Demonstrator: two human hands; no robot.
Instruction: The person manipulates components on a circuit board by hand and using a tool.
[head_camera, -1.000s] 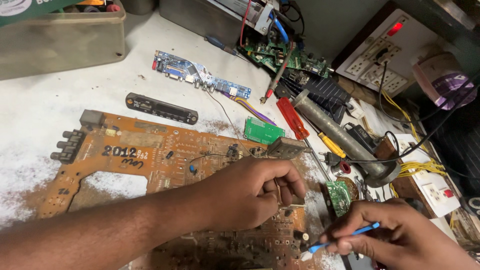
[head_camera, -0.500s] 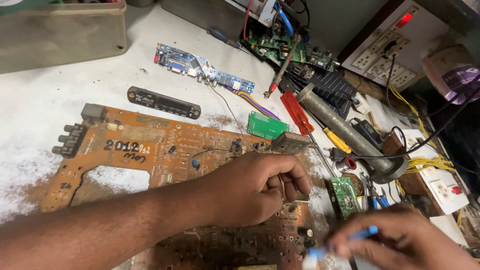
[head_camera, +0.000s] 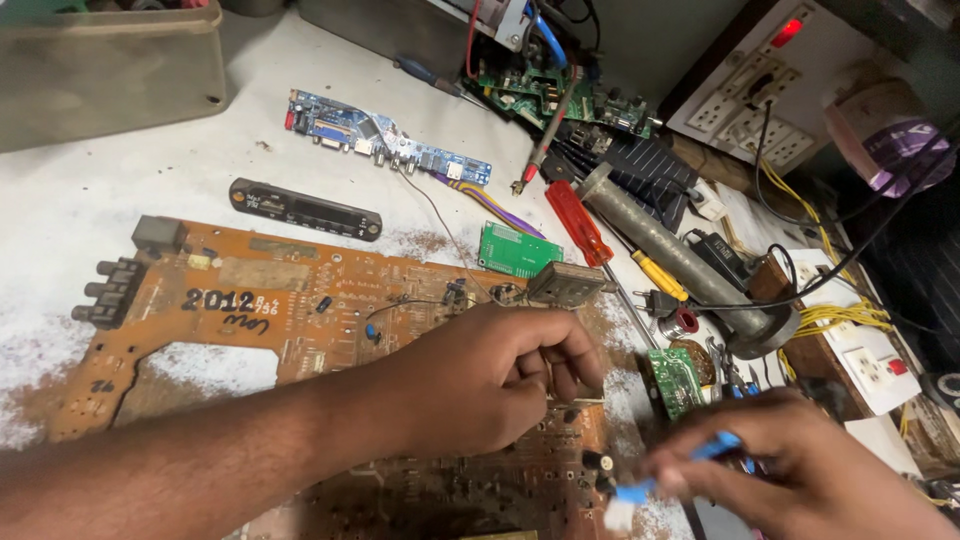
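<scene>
L hand (head_camera: 490, 385) curled shut on the big orange circuit board (head_camera: 300, 310), fingertips pinching smth too small to make out. R hand (head_camera: 800, 475), blurred and cut off at frame bottom, grips a thin blue tool (head_camera: 680, 470) w/ white tip over board's lower right corner. Board lies on white bench (head_camera: 80, 200), its bottom edge out of frame.

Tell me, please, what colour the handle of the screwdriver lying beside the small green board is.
Red: the screwdriver handle shows clearly in the head view.
</scene>
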